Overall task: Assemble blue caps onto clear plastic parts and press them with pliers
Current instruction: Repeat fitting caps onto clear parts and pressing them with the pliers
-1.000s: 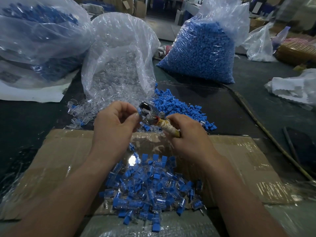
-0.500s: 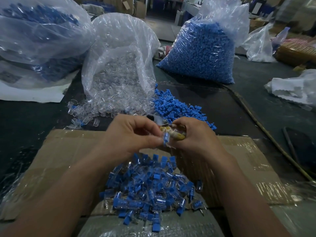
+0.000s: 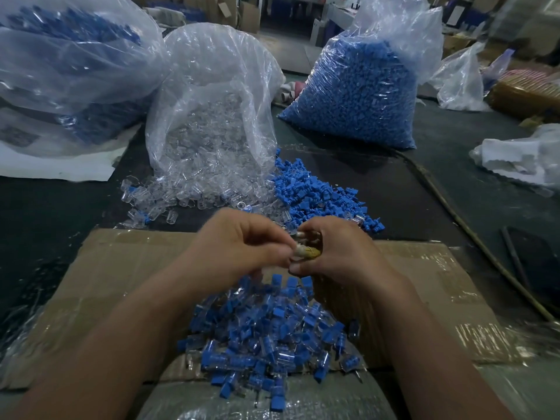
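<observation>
Your right hand has its grip curled round the pliers, only the yellowish handle showing. Your left hand is pinched closed right against them, too blurred to tell what it holds. Both hover over the capped-parts pile on the cardboard; loose blue caps and clear parts lie behind on the surface.

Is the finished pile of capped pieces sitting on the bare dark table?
No, the pile of capped pieces lies on the taped cardboard sheet, which covers the dark table there.
</observation>
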Motion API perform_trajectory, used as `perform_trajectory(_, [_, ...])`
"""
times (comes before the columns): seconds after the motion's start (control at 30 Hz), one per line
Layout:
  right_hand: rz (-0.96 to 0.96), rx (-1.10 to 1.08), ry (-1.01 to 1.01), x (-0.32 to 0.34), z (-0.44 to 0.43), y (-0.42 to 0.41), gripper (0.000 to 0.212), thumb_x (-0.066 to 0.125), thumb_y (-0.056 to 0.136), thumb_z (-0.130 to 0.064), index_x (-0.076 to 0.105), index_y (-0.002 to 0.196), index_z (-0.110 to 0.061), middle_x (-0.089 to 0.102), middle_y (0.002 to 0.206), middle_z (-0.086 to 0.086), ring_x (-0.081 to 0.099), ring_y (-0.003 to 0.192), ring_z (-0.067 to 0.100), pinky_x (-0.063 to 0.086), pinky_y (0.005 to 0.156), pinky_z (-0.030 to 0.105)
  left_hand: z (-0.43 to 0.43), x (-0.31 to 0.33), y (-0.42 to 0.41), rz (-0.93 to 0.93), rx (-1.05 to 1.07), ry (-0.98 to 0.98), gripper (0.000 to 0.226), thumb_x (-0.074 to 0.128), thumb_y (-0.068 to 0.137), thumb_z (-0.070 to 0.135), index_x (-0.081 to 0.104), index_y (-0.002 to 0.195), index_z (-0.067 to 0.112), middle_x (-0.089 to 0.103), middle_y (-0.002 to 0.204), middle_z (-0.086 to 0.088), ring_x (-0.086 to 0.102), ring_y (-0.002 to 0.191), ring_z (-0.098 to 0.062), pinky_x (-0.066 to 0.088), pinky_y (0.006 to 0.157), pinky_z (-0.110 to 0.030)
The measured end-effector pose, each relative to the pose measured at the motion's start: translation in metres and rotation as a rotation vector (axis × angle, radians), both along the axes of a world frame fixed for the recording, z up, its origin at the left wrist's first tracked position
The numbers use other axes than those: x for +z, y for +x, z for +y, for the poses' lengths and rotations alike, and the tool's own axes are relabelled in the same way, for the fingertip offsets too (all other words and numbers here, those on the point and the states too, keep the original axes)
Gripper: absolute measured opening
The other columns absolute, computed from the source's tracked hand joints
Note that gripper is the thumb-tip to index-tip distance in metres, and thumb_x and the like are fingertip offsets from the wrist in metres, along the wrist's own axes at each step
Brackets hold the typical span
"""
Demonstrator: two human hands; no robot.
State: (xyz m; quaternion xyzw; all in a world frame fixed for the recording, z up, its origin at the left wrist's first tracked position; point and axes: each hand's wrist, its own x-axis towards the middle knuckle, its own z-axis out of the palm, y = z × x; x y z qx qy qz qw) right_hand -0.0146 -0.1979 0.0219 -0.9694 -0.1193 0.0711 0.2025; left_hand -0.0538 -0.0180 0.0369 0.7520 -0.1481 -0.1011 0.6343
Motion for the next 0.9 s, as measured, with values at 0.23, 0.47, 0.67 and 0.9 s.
perform_trajectory(0.23, [0.01, 0.009, -0.022, -0.003, -0.003, 0.003, 0.059, 0.079, 0.058, -0.05, 0.056, 0.108, -0.032, 0.05, 0.094, -0.015, 0.047, 0.091, 0.008, 0.035, 0.076, 0.028, 0.021, -0.03, 0.032, -0.146, 0.689, 0.24, 0.021, 0.066, 0.082, 0.009, 0.067, 0.081, 0.03, 0.062, 0.074, 0.017, 0.058, 0.072, 0.004, 0.045, 0.068, -0.015])
perform_trajectory(0.47, [0.032, 0.037, -0.043, -0.001, -0.002, 0.004, 0.064, 0.078, 0.06, -0.05, 0.053, 0.115, -0.029, 0.048, 0.098, -0.012, 0.044, 0.096, 0.009, 0.035, 0.083, 0.029, 0.024, -0.042, 0.042, -0.249, 0.605, 0.606, 0.029, 0.06, 0.086, 0.011, 0.063, 0.114, 0.015, 0.058, 0.113, -0.003, 0.05, 0.097, -0.014, 0.036, 0.09, -0.03])
perform_trajectory(0.67, [0.058, 0.063, -0.062, 0.0, -0.003, 0.003, 0.067, 0.076, 0.062, -0.049, 0.05, 0.119, -0.028, 0.044, 0.101, -0.012, 0.042, 0.099, 0.009, 0.034, 0.088, 0.028, 0.026, -0.046, 0.043, -0.23, 0.418, 0.808, 0.043, 0.052, 0.092, 0.015, 0.047, 0.134, 0.02, 0.045, 0.135, -0.003, 0.036, 0.125, -0.021, 0.024, 0.104, -0.031])
perform_trajectory(0.9, [0.075, 0.1, -0.089, 0.0, -0.006, 0.002, 0.076, 0.075, 0.062, -0.052, 0.044, 0.127, -0.028, 0.046, 0.115, -0.008, 0.038, 0.104, 0.009, 0.031, 0.09, 0.027, 0.025, -0.045, 0.042, -0.233, 0.448, 0.759, 0.034, 0.058, 0.089, 0.017, 0.055, 0.122, 0.021, 0.053, 0.126, 0.0, 0.046, 0.114, -0.017, 0.034, 0.092, -0.029])
